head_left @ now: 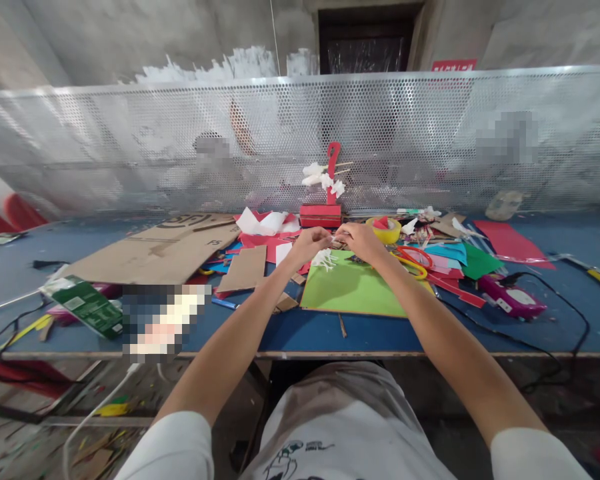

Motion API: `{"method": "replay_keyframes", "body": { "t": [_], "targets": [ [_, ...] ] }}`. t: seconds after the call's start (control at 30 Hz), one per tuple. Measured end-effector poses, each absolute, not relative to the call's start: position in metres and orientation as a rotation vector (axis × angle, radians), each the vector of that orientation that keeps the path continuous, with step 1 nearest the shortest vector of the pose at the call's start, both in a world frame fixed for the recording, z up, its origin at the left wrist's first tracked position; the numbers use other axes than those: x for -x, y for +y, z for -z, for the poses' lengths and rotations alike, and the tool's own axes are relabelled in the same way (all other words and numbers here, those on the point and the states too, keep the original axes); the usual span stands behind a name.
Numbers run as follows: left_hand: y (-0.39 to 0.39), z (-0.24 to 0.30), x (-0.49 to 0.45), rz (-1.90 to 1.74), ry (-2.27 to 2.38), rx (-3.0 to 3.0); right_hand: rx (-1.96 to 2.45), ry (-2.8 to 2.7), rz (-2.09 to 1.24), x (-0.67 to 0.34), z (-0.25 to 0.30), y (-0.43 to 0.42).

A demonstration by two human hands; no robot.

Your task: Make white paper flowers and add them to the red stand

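Observation:
My left hand [311,243] and my right hand [359,240] meet over the far edge of a lime-green sheet [365,287]. Both are closed, fingertips pinched around a small white piece [333,239]; its kind is too small to tell. Just below the left fingers is a white fringed paper cutting [325,259]; whether it is held or lies on the sheet, I cannot tell. Behind the hands stands a red box-like base [321,215] with a hooked red upright [332,160], and white crumpled paper flowers [325,179] on thin sticks are beside it.
Flattened cardboard [155,250] lies left. Yellow tape [386,231], orange-and-yellow-handled scissors [415,261] and coloured paper scraps crowd the right, with a purple device [513,297] and black cord beyond. A perforated metal screen [280,133] backs the blue table [290,337].

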State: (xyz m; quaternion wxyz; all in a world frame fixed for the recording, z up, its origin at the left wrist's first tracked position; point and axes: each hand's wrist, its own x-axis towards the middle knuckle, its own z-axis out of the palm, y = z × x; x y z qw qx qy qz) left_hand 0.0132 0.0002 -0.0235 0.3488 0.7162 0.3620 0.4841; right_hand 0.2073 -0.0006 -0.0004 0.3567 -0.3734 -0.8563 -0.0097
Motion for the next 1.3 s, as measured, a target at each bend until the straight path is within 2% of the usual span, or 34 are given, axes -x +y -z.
{"method": "replay_keyframes", "body": {
  "t": [0.2,0.5,0.9,1.1,1.3],
  "targets": [
    [0.0033,0.0261,-0.0111,-1.257,0.917,-1.902,0.984,-2.19,-0.026,-0.2085,0.0003,-0.0002],
    [0.0007,0.0246,-0.0102,-1.252,0.921,-1.933,0.909,-2.081,-0.304,-0.2071,0.0024,0.0],
    [-0.0022,0.0241,-0.0113,-1.243,0.915,-2.014,1.084,-2.145,-0.008,-0.2062,0.0019,-0.0033],
    [-0.0025,0.0213,-0.0083,-1.228,0.889,-2.072,1.195,-2.175,-0.044,-0.2082,0.0007,-0.0049],
    [0.0005,0.0228,-0.0056,-1.225,0.911,-2.024,0.917,-2.147,-0.274,-0.2056,0.0022,-0.0077]
  ]
}}
